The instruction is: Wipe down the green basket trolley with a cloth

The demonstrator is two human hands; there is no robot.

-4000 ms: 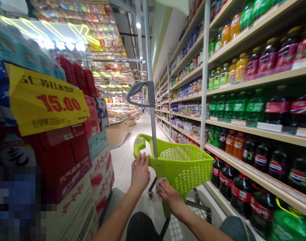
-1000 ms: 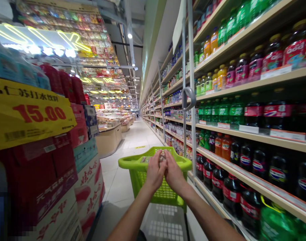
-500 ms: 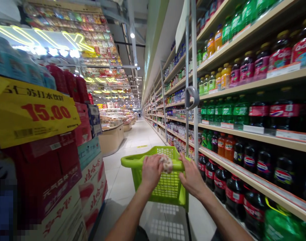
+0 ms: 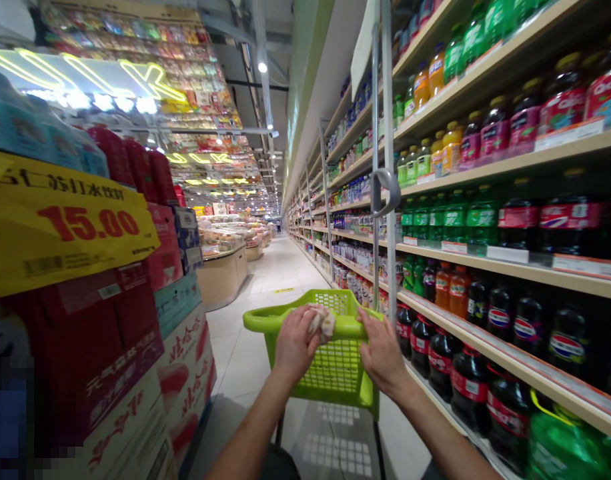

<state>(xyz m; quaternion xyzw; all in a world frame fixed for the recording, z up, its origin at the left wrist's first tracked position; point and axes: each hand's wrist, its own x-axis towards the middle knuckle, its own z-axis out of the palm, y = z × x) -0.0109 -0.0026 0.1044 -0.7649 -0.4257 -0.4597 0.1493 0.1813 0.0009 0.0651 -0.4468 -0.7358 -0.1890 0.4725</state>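
Observation:
A green shopping cart (image 4: 330, 373) stands in front of me, its handle bar running across its near top edge. My left hand (image 4: 295, 343) is closed around a crumpled whitish cloth (image 4: 321, 323), which rests against the handle left of the middle. My right hand (image 4: 380, 350) grips the right part of the handle, its fingers curled over the bar. Through the mesh of the basket only pale floor shows.
Shelves of soda bottles (image 4: 515, 320) line the right side, with a metal upright and a grey handle (image 4: 384, 192) near the cart. Stacked drink cartons (image 4: 120, 373) with a yellow price sign (image 4: 70, 223) rise at the left. A tiled aisle (image 4: 265, 267) runs ahead between them.
My left hand and the cloth have shifted slightly left along the handle, and the hand has turned over the cloth more. The cart and my right hand have barely moved.

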